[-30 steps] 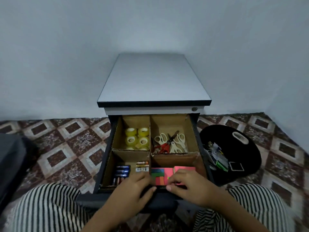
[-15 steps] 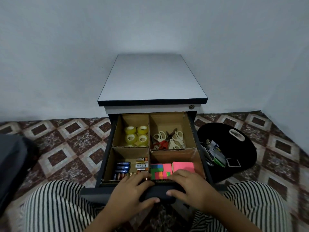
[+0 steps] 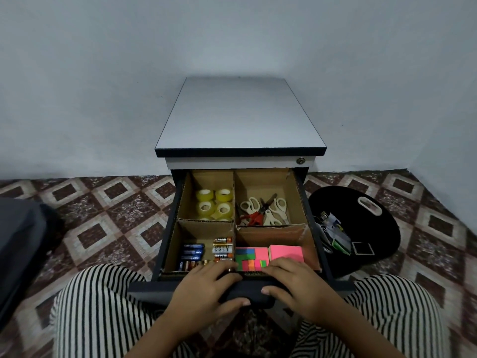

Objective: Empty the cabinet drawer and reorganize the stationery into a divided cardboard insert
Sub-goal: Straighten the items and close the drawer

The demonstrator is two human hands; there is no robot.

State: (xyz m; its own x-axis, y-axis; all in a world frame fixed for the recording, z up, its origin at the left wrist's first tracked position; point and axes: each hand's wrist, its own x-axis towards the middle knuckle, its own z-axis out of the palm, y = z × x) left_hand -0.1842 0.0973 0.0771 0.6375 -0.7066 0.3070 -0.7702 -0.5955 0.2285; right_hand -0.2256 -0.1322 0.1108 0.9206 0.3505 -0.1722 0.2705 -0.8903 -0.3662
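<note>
The cabinet drawer (image 3: 167,233) is pulled out, with a cardboard insert (image 3: 271,229) of four compartments inside. Yellow tape rolls (image 3: 213,204) fill the back left compartment, scissors (image 3: 263,210) the back right, batteries (image 3: 206,253) the front left, and bright sticky notes (image 3: 268,257) the front right. My left hand (image 3: 204,293) and my right hand (image 3: 291,288) both grip the dark drawer handle (image 3: 254,289) at the front, fingers over its top and thumbs below.
The grey-topped cabinet (image 3: 240,115) stands against a white wall. A round black tray (image 3: 374,233) with clips and small items lies on the patterned floor to the right. A dark bag (image 3: 18,244) sits at the left. My striped trouser legs frame the drawer front.
Both hands have come back out of the front compartments onto the drawer handle and closed round it. The drawer looks slightly further in.
</note>
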